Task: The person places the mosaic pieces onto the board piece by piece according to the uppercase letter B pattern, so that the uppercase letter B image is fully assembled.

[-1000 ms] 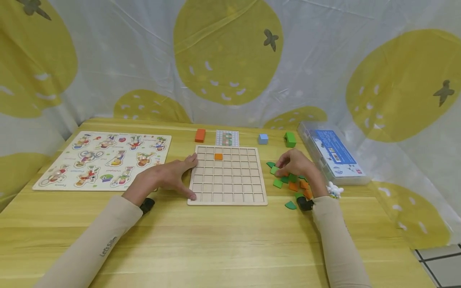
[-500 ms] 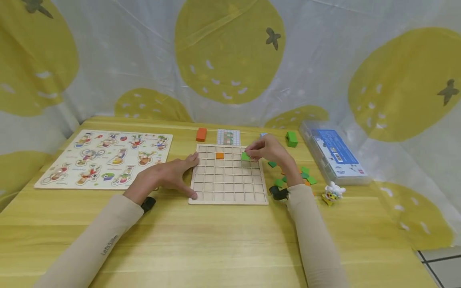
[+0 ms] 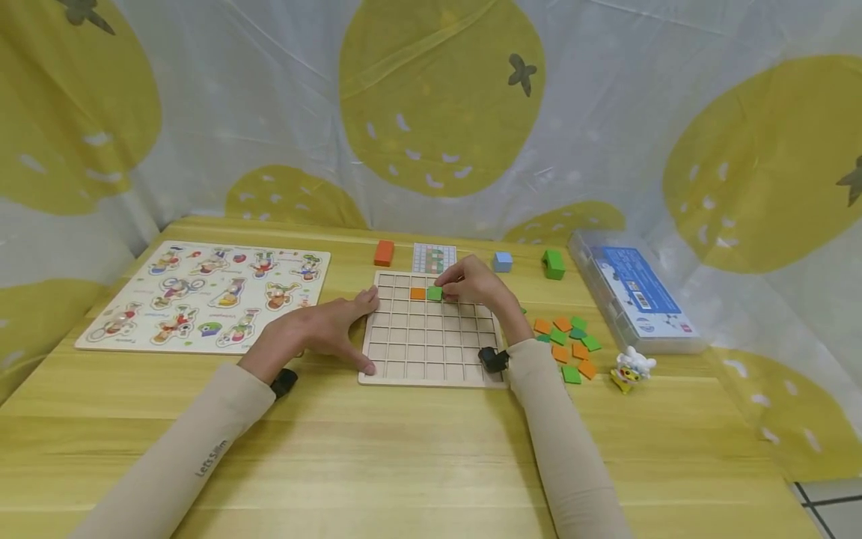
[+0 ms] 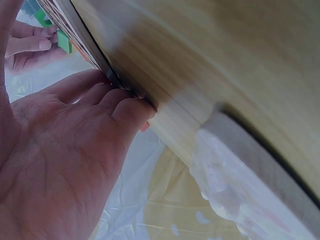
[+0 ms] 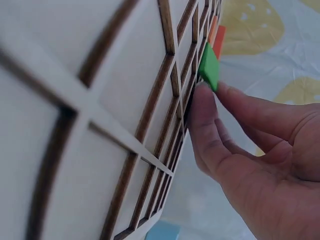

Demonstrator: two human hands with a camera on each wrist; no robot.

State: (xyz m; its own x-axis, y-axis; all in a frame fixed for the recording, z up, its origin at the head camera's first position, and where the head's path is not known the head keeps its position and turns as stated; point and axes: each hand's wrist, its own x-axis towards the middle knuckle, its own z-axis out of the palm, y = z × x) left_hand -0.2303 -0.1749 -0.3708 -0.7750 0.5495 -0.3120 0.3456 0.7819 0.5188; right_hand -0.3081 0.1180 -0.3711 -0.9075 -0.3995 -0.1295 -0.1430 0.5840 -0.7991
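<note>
This looks like a makeshift play or recording corner rather than a lived-in room. A pale translucent plastic sheet printed with big yellow fruit shapes hangs around a light wooden table on three sides, shutting off whatever lies behind it (only a strip of grey floor tile shows at the lower right). The tabletop holds children's learning toys: a flat wooden cartoon-figure puzzle board, a square wooden grid tray, loose green and orange square tiles, small coloured wooden blocks, a clear plastic storage case with a blue label and a tiny white-and-yellow toy figure.
</note>
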